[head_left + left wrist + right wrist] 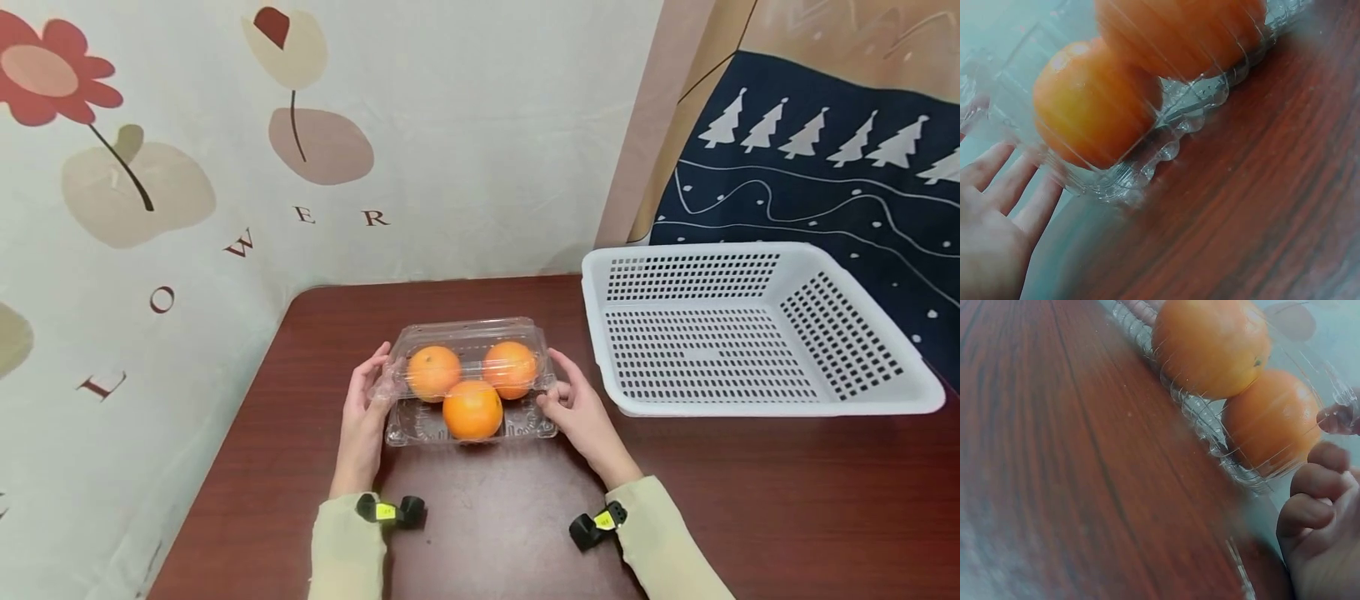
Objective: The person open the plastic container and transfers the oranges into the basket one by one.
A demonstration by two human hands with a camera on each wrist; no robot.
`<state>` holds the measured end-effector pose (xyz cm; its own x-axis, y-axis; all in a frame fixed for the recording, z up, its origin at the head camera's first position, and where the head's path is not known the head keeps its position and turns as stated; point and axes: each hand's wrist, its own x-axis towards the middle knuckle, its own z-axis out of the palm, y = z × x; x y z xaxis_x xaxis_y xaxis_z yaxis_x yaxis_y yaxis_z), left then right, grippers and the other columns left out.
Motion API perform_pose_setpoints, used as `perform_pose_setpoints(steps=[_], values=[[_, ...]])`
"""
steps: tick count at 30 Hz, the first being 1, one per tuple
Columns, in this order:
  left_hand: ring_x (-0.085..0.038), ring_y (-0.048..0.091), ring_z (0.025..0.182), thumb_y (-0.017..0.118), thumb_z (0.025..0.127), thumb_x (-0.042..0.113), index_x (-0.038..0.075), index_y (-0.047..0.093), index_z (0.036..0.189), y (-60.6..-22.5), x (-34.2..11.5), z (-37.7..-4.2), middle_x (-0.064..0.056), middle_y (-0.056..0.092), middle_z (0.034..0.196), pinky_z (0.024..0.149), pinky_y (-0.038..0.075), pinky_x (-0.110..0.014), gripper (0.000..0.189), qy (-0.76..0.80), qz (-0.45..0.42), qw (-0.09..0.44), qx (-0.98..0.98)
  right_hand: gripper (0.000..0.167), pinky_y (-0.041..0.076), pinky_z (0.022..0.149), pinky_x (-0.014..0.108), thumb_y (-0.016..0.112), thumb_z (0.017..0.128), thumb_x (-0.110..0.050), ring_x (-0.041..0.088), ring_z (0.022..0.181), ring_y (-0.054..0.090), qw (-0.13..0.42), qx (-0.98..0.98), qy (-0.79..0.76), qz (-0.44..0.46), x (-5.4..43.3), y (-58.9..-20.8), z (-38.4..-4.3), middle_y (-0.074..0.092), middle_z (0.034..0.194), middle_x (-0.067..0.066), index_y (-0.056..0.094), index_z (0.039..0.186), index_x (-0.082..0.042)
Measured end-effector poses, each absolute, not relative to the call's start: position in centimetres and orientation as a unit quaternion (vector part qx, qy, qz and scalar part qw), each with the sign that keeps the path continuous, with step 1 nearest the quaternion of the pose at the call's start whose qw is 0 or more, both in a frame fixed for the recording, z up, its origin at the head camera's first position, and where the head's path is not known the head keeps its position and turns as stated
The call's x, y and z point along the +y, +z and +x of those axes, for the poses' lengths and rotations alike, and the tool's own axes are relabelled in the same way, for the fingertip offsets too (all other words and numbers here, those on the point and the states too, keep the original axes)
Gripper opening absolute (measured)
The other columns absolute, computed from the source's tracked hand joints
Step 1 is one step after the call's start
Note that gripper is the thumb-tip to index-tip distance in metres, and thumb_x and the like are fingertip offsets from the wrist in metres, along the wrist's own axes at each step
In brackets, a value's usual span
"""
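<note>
A clear plastic clamshell box (pixel 522 427) sits on the table with three oranges in it. One orange (pixel 472 411) lies in front, with a left rear orange (pixel 433 373) and a right rear orange (pixel 510 370) behind it. The box's transparent lid (pixel 468 333) stands partly raised, its front edge crossing over the rear oranges in the head view. At the left side, my left hand (pixel 363 417) holds the lid's edge, several fingers extended along the plastic. My right hand (pixel 588 421) pinches the lid at the right corner between thumb and forefinger, its other fingers (pixel 1310 511) curled.
A white perforated plastic basket (pixel 757 412) stands to the right of the box on the dark red-brown wooden table (pixel 480 517). Behind the table hangs a pale flower-printed cloth (pixel 480 150). At the right is a navy cloth (pixel 810 196) with white trees.
</note>
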<state>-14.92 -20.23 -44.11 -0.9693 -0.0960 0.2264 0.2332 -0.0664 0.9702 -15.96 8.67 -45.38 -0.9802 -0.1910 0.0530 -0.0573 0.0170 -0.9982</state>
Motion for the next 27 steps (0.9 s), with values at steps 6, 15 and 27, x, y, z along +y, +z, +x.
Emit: perform_pose_setpoints(steps=[6,15,27], values=[[-0.021,0.035,0.125,0.050,0.089,0.004,0.006,0.043,0.122,-44.1,-20.2,-14.9,-0.007,0.035,0.139,0.098,0.034,-0.028,0.034,-0.739,-0.058,0.114,-0.661,0.067,0.040,0.057,0.018,0.058,0.081,0.005,0.010,0.061,0.046,0.022,0.711,-0.695,-0.107,8.6,-43.8,-15.4,0.045,0.079,0.009,0.024,0.139,-0.007],[-0.030,0.033,0.125,0.047,0.088,0.001,0.005,0.041,0.117,-43.8,-20.5,-14.9,-0.010,0.030,0.142,0.099,0.033,-0.039,0.030,-0.759,-0.103,0.083,-0.637,0.070,0.038,0.054,0.020,0.064,0.083,-0.018,0.012,0.061,0.045,-0.001,0.712,-0.698,-0.074,8.8,-46.0,-16.4,0.049,0.097,0.007,0.024,0.140,-0.021],[-0.029,0.031,0.126,0.045,0.090,0.007,0.007,0.035,0.119,-43.6,-21.5,-14.3,-0.010,0.030,0.142,0.099,0.032,-0.033,0.030,-0.769,-0.109,0.020,-0.629,0.066,0.045,0.053,0.027,0.057,0.085,-0.005,0.019,0.060,0.046,-0.007,0.713,-0.695,-0.089,8.9,-46.1,-16.3,0.038,0.135,-0.008,0.028,0.138,-0.031]])
